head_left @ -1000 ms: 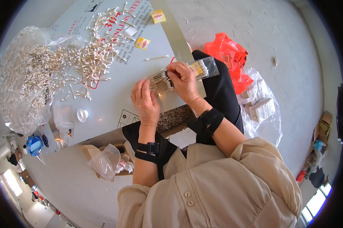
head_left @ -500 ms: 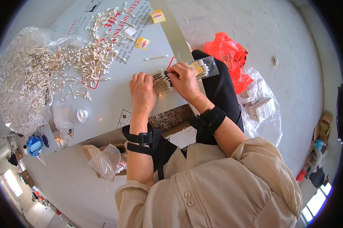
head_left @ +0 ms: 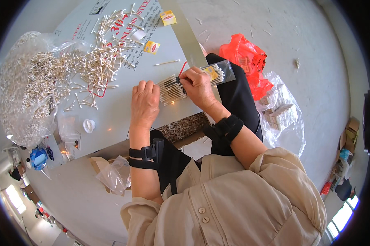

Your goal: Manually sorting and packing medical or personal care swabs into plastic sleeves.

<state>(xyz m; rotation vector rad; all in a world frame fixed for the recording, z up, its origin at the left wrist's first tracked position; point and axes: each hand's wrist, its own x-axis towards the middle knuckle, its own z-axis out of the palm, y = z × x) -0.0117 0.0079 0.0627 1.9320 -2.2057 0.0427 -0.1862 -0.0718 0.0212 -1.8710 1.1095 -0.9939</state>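
On the metal-topped table, cotton swabs (head_left: 171, 90) lie side by side in a row between my hands. My right hand (head_left: 198, 84) is closed over the opening end of a clear plastic bag (head_left: 228, 70) with a yellow label and more swabs inside; a dark strip shows beside its thumb. My left hand (head_left: 145, 102) rests just left of the row, apart from it, fingers curled down and together; whatever they may hold is hidden. A single swab (head_left: 167, 62) lies beyond the row.
A large clear bag (head_left: 17, 90) spills a heap of loose swabs (head_left: 97, 63) on the left. Yellow cards (head_left: 151, 47), a small white cup (head_left: 89, 126) and clear sleeves (head_left: 68, 127) lie about. A red bag (head_left: 244, 61) and a bag of white packs (head_left: 284, 115) sit right of my leg.
My left hand has moved left, away from the row of swabs, uncovering their left ends. My right hand has stayed nearly still on the bag.
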